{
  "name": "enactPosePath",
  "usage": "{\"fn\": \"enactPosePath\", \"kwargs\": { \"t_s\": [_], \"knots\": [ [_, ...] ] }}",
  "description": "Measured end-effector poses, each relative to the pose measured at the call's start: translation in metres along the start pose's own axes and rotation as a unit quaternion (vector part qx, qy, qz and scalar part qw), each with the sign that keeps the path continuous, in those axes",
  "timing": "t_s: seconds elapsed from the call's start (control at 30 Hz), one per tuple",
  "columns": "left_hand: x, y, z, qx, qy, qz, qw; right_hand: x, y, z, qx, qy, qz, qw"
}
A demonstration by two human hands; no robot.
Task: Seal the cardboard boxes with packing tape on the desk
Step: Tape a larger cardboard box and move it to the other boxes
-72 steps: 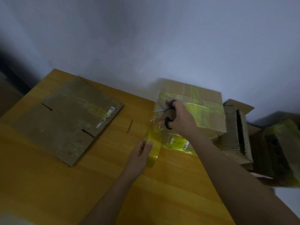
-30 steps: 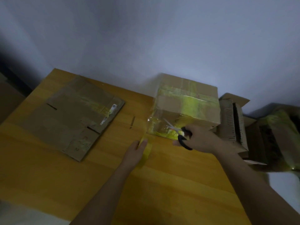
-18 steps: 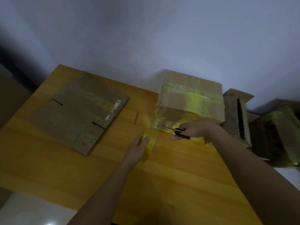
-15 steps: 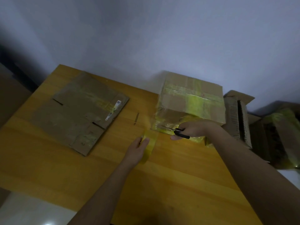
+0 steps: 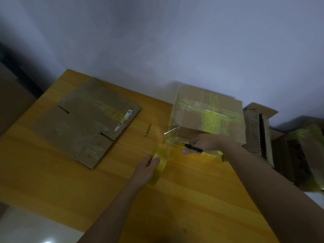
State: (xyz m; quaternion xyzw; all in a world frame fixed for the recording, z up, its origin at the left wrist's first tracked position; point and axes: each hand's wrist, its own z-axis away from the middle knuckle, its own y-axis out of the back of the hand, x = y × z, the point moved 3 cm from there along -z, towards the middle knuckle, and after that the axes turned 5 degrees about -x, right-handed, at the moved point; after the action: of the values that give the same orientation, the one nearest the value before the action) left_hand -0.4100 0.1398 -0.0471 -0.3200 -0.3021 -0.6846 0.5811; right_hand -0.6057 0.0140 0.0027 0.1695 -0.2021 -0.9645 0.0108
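A closed cardboard box (image 5: 208, 116) with yellowish tape across its top stands at the back of the wooden desk (image 5: 87, 186). My left hand (image 5: 146, 168) grips a roll of clear yellow packing tape (image 5: 159, 163) on the desk in front of the box. A strip of tape (image 5: 169, 137) runs from the roll up to the box's front left corner. My right hand (image 5: 205, 143) holds black-handled scissors (image 5: 192, 148) low against the box's front, blades pointing left at the strip.
A flattened cardboard box (image 5: 87, 120) lies on the left half of the desk. A small dark stick-like item (image 5: 148, 130) lies between it and the box. More open boxes (image 5: 259, 132) and taped ones (image 5: 305, 155) stand off the desk's right edge.
My right hand brought the scissors down from the box's top to the base of its front. The left hand stayed on the tape roll, with the strip kept taut.
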Motion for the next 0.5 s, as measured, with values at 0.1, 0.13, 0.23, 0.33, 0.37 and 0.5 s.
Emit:
{"fn": "enactPosePath", "kwargs": {
  "t_s": [0.1, 0.13, 0.23, 0.33, 0.37, 0.5],
  "knots": [
    [-0.0005, 0.0, -0.0008, -0.005, 0.006, 0.006, 1.0, 0.0035, 0.0014, 0.001, 0.038, 0.026, -0.017, 0.999],
    [0.0005, 0.0006, -0.0004, -0.001, 0.005, 0.015, 1.0, 0.0047, 0.0017, 0.0012, 0.049, 0.033, -0.02, 0.998],
    [0.0024, 0.0027, -0.0017, 0.008, -0.001, 0.016, 1.0, 0.0086, 0.0029, 0.0005, 0.067, 0.044, -0.029, 0.996],
    [-0.0018, 0.0065, -0.0048, 0.022, 0.002, 0.015, 1.0, 0.0097, 0.0035, 0.001, 0.07, 0.046, -0.043, 0.996],
    [-0.0048, 0.0078, -0.0066, 0.009, -0.003, 0.019, 1.0, 0.0095, 0.0037, 0.0011, 0.071, 0.046, -0.042, 0.996],
    [0.0019, 0.0081, -0.0075, -0.059, -0.042, -0.031, 0.997, 0.0092, 0.0048, 0.002, 0.071, 0.048, -0.038, 0.996]
  ]
}}
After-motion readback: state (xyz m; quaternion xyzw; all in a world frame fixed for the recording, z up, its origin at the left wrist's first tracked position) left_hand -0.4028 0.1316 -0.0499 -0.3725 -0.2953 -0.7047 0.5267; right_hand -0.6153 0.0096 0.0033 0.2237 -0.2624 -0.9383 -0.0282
